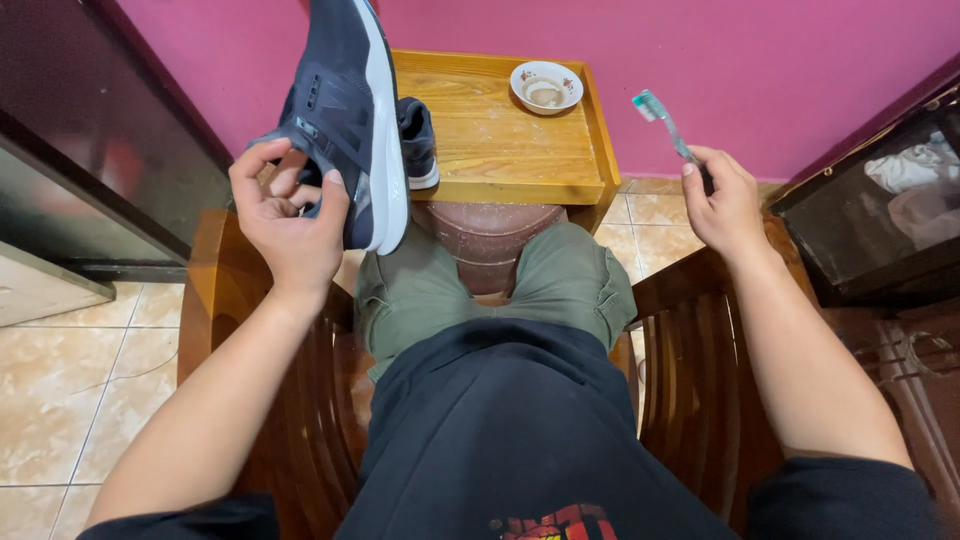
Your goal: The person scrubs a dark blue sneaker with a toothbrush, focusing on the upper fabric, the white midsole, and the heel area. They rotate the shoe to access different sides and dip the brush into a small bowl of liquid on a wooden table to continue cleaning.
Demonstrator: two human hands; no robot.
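Sneaker (350, 110) in left hand (290, 215) (toothbrush (665, 125) in right hand (725, 205)), both above table edge (515, 190).

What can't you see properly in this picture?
Head view only:
- Shoe: toe cut off by the top edge; the left hand covers its heel.
- Second shoe: mostly behind the first.
- Toothbrush: handle end hidden in the right hand.
- Bowl: contents too small to tell.

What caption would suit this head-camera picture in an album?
Seated person's left hand holds up a dark sneaker; right hand raises a toothbrush.
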